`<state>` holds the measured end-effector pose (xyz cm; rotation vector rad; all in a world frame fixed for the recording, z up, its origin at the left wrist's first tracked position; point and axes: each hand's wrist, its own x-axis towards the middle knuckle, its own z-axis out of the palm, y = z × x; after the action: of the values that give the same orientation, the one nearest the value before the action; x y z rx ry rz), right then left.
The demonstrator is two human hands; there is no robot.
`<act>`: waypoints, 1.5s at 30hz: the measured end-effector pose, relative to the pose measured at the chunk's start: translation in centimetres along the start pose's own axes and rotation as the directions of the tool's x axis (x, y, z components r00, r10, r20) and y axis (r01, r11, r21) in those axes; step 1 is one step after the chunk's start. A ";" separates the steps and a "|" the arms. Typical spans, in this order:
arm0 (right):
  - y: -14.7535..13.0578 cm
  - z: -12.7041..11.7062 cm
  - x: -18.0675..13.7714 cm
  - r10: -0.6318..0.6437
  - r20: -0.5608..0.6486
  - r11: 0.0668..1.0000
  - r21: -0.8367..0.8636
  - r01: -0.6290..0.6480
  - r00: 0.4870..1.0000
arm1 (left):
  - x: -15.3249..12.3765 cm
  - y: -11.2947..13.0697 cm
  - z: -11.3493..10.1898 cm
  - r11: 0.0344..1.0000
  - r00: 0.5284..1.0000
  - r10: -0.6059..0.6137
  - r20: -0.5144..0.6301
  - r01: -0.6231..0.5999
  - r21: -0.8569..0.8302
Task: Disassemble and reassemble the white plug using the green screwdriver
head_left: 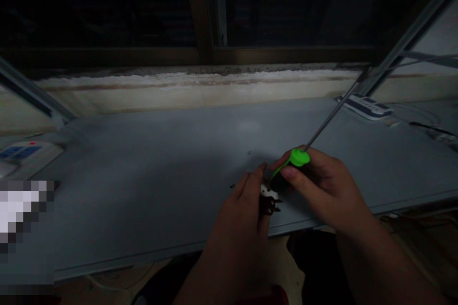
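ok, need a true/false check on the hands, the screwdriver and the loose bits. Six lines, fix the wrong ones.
1. The right hand grips a screwdriver. True.
2. The screwdriver points back at the person. False: its shaft slants away toward the far right.
3. The left hand holds a small black-and-white part. True.
4. The screwdriver is all red. False: its handle is bright green and black.
5. A tiny dark piece lies on the table near the left hand. True.
6. The right hand lies flat on the table. False: it is curled around the screwdriver's handle.
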<state>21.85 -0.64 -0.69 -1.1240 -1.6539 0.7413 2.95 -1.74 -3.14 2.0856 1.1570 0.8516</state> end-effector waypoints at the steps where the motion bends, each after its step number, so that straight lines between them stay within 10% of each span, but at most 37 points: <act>1: 0.1 0.1 0.0 0.018 0.011 1.000 0.016 -0.018 1.000 | 0.0 0.0 -0.1 1.000 1.000 0.004 0.003 -0.004 0.000; 11: 0.6 0.8 0.0 0.082 -0.149 0.982 0.178 -0.055 0.985 | 0.0 0.0 -0.1 1.000 1.000 0.022 -0.011 -0.022 0.005; 19: 0.6 1.4 0.1 0.089 -0.033 0.989 0.122 -0.085 0.995 | 0.1 0.3 -0.2 0.999 0.999 0.031 0.008 -0.031 -0.026; 29: 1.7 0.3 0.5 0.193 -0.302 0.960 0.254 -0.116 0.934 | 0.3 0.7 -0.4 0.999 0.999 -0.005 0.032 0.006 -0.034; 34: 2.1 -0.1 0.5 0.220 -0.148 0.884 0.448 -0.133 0.964 | 0.4 0.9 -1.2 0.964 0.991 -0.115 -0.073 0.094 -0.249; 39: 1.6 0.2 -0.2 0.278 0.044 0.887 0.371 -0.274 0.960 | 0.2 0.3 -1.8 0.799 0.950 -0.303 -0.074 0.211 -0.563; 45: 0.4 1.5 -0.7 0.216 0.057 0.948 0.225 -0.223 0.975 | 0.6 1.1 -1.7 0.270 0.857 -0.516 0.018 0.182 -0.946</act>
<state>20.69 -1.11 -1.81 -1.1444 -1.4386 1.0706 2.46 -1.35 -1.15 0.6770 0.8534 1.2240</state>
